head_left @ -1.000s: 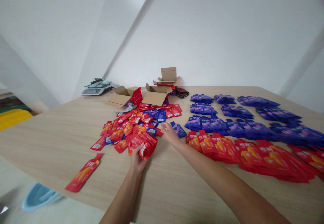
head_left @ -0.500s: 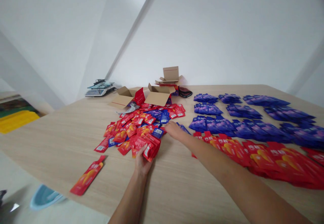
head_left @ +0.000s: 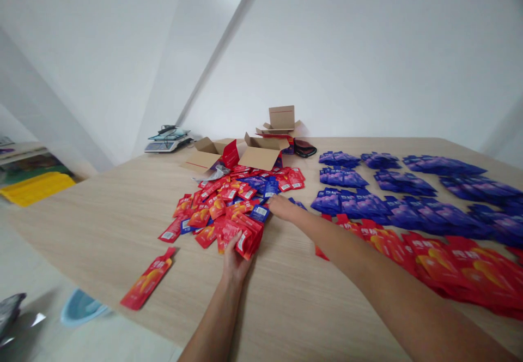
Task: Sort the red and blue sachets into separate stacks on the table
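Observation:
My left hand [head_left: 236, 255] is closed around a fanned stack of red pouches [head_left: 244, 234] at the front of a loose pile. My right hand [head_left: 280, 208] is at the right edge of that pile, its fingers curled down beside a blue pouch [head_left: 260, 213]. Its fingertips are hidden, so what they grip cannot be made out. Red and blue pouches lie mixed in the pile, some with white barcode labels up. A single red pouch [head_left: 149, 279] lies apart at the front left of the table [head_left: 196, 302].
Overlapping rows of blue pouches [head_left: 347, 201] and red pouches [head_left: 441, 258] lie to the right. Open cardboard boxes [head_left: 261, 156] stand behind the pile. A scale [head_left: 167, 143] stands at the back left. On the floor are a blue basin [head_left: 81, 307] and a yellow object [head_left: 38, 187].
The view has turned slightly left, so everything appears a little further right. Both hands stay about where they were at the pile, and my left hand still holds the red stack.

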Tool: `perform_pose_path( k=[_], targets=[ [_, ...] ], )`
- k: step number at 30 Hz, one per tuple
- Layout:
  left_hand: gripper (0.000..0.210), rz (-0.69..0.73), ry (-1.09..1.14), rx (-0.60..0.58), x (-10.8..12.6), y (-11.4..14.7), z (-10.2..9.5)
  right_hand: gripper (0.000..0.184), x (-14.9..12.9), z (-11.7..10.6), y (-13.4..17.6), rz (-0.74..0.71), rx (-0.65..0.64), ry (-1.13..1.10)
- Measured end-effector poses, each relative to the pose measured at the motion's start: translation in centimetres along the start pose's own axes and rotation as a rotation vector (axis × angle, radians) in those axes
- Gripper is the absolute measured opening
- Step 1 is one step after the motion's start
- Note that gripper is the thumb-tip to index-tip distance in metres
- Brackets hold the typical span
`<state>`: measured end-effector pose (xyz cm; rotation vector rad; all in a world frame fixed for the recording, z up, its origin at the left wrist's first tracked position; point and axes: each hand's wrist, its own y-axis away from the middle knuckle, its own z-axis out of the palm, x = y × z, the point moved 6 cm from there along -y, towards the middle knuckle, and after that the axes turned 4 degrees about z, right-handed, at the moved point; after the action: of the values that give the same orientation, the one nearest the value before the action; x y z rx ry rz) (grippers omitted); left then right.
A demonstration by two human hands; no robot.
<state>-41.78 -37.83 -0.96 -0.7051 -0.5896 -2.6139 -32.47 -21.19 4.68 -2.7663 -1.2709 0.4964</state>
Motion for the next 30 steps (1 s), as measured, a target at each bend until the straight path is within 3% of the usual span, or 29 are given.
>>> perform_pose_path(
  k=[6,10,13,18,23,30],
  targets=[
    [0.018,0.007,0.009,0.024,0.0,0.1,0.1,0.014,5.3,-6.6,-1.4,0.095,0.113,-0.152],
    [0.018,0.009,0.017,0.034,0.0,0.1,0.1,0.031,5.8,-8.7,-2.7,0.165,0.136,-0.294],
    [0.016,0.005,0.019,0.028,-0.1,0.0,0.0,0.033,3.7,-7.2,-4.0,0.178,0.043,-0.351],
    [0.017,0.018,-0.002,0.022,0.0,-0.2,-0.2,0.028,-0.7,-1.4,-5.5,0.195,-0.185,-0.365],
    [0.024,0.028,0.008,0.039,0.0,-0.2,-0.3,0.017,-2.5,2.1,-6.4,0.284,-0.155,-0.311],
    [0.026,0.015,0.026,0.037,-0.1,-0.4,-0.4,0.028,-3.3,3.5,-8.0,0.331,-0.138,-0.335]
  ],
)
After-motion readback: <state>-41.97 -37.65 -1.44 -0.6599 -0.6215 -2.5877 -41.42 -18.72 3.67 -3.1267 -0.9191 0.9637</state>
